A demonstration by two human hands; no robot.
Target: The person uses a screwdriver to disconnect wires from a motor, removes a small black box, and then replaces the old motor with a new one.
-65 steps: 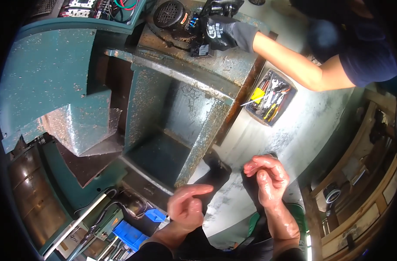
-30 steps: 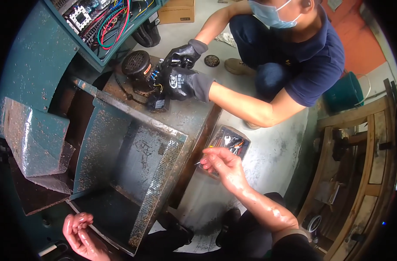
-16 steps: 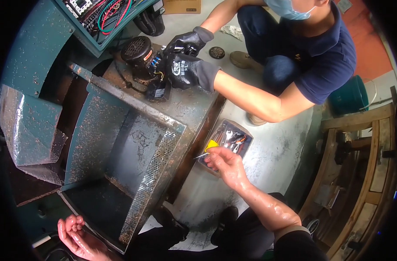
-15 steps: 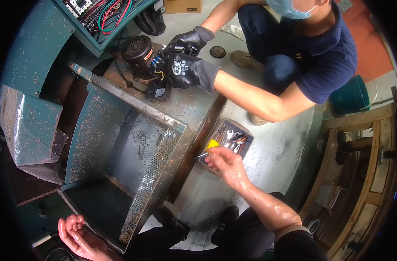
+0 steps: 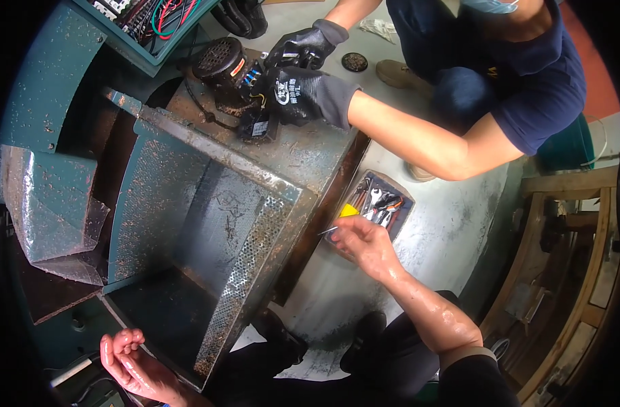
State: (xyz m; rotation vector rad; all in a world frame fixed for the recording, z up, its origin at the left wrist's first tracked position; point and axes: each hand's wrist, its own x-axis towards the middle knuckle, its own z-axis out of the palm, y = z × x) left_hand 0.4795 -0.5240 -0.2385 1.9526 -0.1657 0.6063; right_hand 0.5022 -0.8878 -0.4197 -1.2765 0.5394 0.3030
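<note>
My right hand (image 5: 369, 247) pinches a thin metal rod (image 5: 328, 231) between thumb and fingertips; the fingers hide its other end. Just behind the fingers shows a yellow piece (image 5: 349, 210), and I cannot tell whether it belongs to the rod. Beneath and beyond this hand, a tray of tools (image 5: 408, 216) with wrenches stands on the floor. My left hand (image 5: 135, 370) hovers at the lower left, palm up and fingers loosely bent, with nothing in it. It is beside the near corner of a green metal machine housing (image 5: 255, 264) with a perforated strip. Both hands look wet or greasy.
Across from me a crouching person's black-gloved hands (image 5: 299, 91) work at a black motor (image 5: 221, 64) with exposed wires. An open electrical box (image 5: 154, 51) sits at the far left. A wooden frame (image 5: 588, 271) stands right; a green bucket (image 5: 568, 146) is behind the person.
The whole view has shifted, so most things sit farther right. My right hand keeps its pinch on the rod, and the left stays loosely bent. The gloved hands remain at the motor.
</note>
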